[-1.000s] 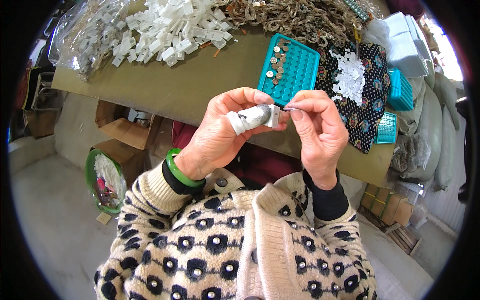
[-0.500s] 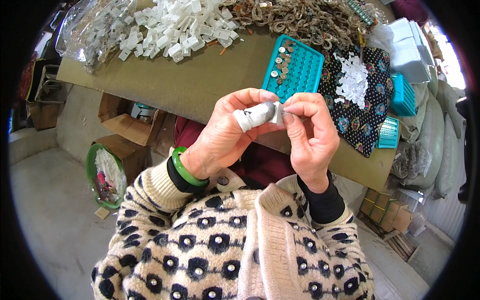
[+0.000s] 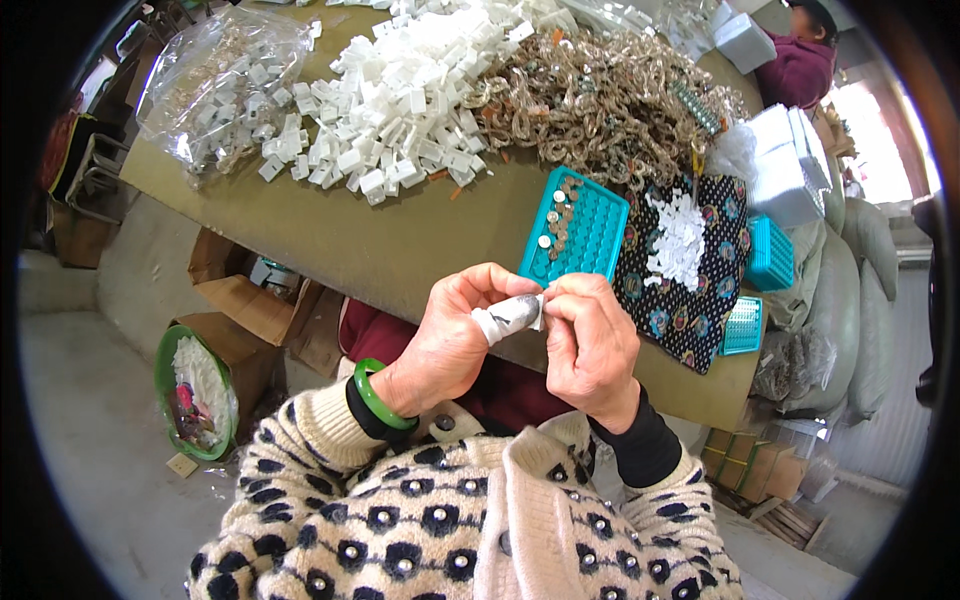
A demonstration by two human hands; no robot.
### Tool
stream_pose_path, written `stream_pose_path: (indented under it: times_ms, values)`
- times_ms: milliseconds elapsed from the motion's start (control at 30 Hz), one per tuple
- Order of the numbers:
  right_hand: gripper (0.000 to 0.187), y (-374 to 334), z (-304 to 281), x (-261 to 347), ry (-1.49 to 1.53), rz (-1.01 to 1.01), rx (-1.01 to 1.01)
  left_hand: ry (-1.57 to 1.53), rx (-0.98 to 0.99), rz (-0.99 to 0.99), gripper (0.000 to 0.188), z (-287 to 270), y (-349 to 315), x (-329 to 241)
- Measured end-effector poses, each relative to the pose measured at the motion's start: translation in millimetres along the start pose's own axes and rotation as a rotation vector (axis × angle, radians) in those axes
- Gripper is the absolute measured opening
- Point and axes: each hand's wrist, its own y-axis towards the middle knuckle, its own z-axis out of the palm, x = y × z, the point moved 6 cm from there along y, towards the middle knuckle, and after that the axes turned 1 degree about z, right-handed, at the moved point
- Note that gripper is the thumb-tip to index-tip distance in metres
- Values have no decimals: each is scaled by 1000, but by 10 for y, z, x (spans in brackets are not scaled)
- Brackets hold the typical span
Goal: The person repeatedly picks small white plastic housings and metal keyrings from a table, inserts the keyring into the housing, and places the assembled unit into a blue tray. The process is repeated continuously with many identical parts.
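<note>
In front of my body the two hands meet fingertip to fingertip. My left hand (image 3: 440,335), with a green bangle (image 3: 372,395) at its wrist, pinches a small white plastic piece (image 3: 540,316), mostly covered by fingers. One digit of that hand wears a white wrap (image 3: 503,319), darkened grey at its tip. My right hand (image 3: 597,350) is closed at the piece's other side, fingers curled. Whether something finer is between its fingertips cannot be made out. Just beyond the hands lies a teal tray (image 3: 597,235) with small round metallic discs (image 3: 558,222) along its left side.
A pile of white plastic cases (image 3: 400,110) and tangled clear cords (image 3: 600,100) cover the table's far side. White bits (image 3: 678,240) lie on a patterned cloth (image 3: 690,335). Teal baskets (image 3: 768,252) stand at right. A green tub (image 3: 165,400) sits on the floor. Another person (image 3: 800,65) is far right.
The view has tilted up, showing more of the far table and another person. The right hand's fingers have curled in more, and less of the white piece shows.
</note>
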Motion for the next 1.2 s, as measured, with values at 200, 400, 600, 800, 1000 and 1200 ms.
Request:
stream_pose_path:
  times_ms: [200, 400, 600, 800, 1000, 1200]
  values:
    - [13, 388, 58, -173, 188, 77, 285, -257, 19, -156, 15, -67, 18, -88]
    - [10, 1116, 219, -453, -82, -64, 94, -198, 31, -93, 21, -215, 108, -138]
    - [28, 1530, 762, -508, -561, -286, 115, -195, -10, -127, 16, -277, 134, -83]
    - [13, 1645, 697, -653, -407, -222, 67, -110, -35, -164, 19, -236, 104, -82]
    - [8, 1628, 171, -1099, 326, 373, -89, -19, -34, -141, 18, -207, 73, -62]
    - [16, 1352, -65, -1215, 833, 669, -216, -64, -20, -92, 16, -209, 88, -81]
